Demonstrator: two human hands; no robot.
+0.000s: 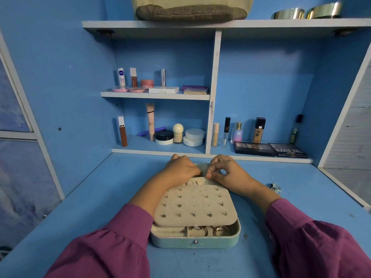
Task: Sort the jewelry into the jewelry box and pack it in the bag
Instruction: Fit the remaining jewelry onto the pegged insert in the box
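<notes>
Working at the far end of the jewelry box (195,240), we are seeing both hands busy over its lid pocket. The left hand (181,170) is curling over the gathered cream pocket (197,180), fingers bent onto something small and dark that we cannot make out, while the right hand (224,172) is pinching thumb to fingertips just beside it, apparently on the same fine piece. The two hands are nearly touching.

Judging progress, we are reckoning the sorting is well along: the earring panel (194,205) is carrying many studs, though some holes are showing bare, and several rings (208,230) are sitting in the near compartments. Still waiting are a few rings on the tabletop (275,187), lying well to the right of the box. The bag (190,11) is sitting up on the top shelf, so packing is not yet begun.

The box itself is looking pale mint outside, cream-lined inside, lying open in the middle of the blue tabletop (100,197) with a small snap at its front.
</notes>
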